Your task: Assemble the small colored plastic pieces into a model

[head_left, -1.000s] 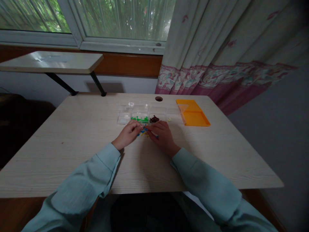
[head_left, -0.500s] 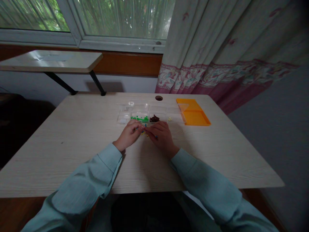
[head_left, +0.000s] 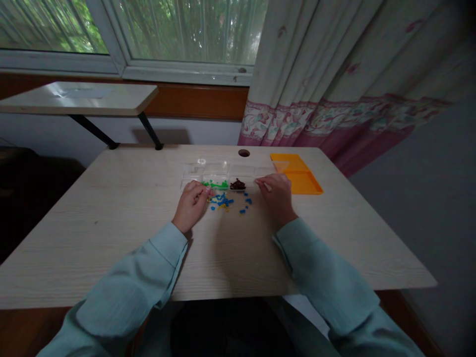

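Small pieces (head_left: 222,201) sort best if the right hand (head_left: 278,197), seemingly pinching a pale piece (head_left: 268,188), releases low inside the box (head_left: 193,174); whether the curled left hand (head_left: 191,207) holds anything, I cannot tell.

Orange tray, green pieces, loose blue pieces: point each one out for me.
orange tray (head_left: 302,181): head view, bare floor near its middle.
green pieces (head_left: 216,185): head view, middle of the heap.
blue pieces (head_left: 222,201): head view, biggest cluster.

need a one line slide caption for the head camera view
Left hand and right hand flank loose blue pieces on a wooden table, before a clear divided box; orange tray at right.
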`<state>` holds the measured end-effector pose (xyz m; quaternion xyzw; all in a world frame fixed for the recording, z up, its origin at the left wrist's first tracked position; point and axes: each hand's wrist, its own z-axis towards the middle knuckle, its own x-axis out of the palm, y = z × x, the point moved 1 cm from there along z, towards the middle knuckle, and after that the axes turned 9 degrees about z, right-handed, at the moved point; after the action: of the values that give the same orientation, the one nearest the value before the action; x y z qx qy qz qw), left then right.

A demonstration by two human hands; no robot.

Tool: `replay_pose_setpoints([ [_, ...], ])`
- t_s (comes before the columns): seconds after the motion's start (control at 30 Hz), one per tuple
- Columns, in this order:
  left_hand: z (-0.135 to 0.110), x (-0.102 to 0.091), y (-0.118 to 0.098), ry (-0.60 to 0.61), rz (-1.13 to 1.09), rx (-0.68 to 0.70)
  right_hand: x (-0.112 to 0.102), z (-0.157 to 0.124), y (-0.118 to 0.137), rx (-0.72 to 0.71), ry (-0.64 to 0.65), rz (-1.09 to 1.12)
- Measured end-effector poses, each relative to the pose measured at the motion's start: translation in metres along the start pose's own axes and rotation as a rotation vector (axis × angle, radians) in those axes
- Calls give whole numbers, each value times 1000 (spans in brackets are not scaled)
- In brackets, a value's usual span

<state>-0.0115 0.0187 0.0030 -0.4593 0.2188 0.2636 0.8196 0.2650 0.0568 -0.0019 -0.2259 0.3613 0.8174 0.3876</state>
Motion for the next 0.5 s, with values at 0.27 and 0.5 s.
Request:
replay_pose_setpoints([
  [0.27,0,0,5,-15,37,15,3,-5,-24,80,23,-90],
  [0.5,2,-1,5,-15,101,7,5,-5,-25,82,-5,-88],
])
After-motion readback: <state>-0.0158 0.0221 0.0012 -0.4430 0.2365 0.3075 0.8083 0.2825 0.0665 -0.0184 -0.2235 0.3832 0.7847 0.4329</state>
